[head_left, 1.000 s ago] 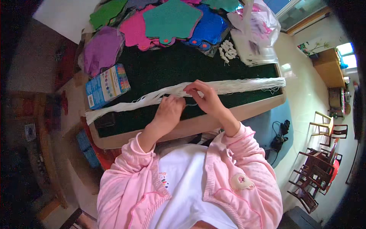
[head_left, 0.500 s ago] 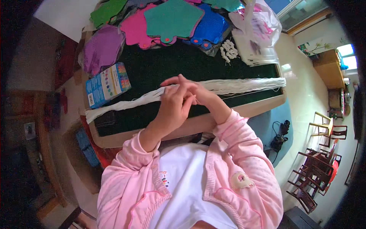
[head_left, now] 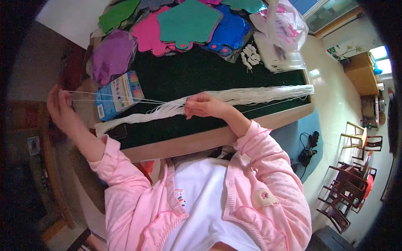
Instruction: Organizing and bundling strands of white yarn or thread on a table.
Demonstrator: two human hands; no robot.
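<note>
A long bundle of white strings [head_left: 251,95] lies across the dark green bench [head_left: 188,75], running from the left edge to the far right corner. It looks light, limp and prone to tangling, so single strands would be best taken by pinching near one end and drawing them out along the bundle's length, with the rest pinned down. The right hand [head_left: 203,105] rests on the bundle near its middle, fingers closed down on the strings. The left hand [head_left: 58,109] is out past the bench's left edge, its fingers pinched narrow on a few thin strands [head_left: 121,98] stretched taut back to the right hand (they pass over a blue box [head_left: 118,93] lying flat on the bench).

Half a second ago both hands were together at the middle of the bundle; since then the left hand has swung far out to the left, pulling those strands free, while the right hand has stayed put. The coloured star-shaped felt pieces [head_left: 188,21] and the plastic bag [head_left: 280,33] at the far side have not moved.
</note>
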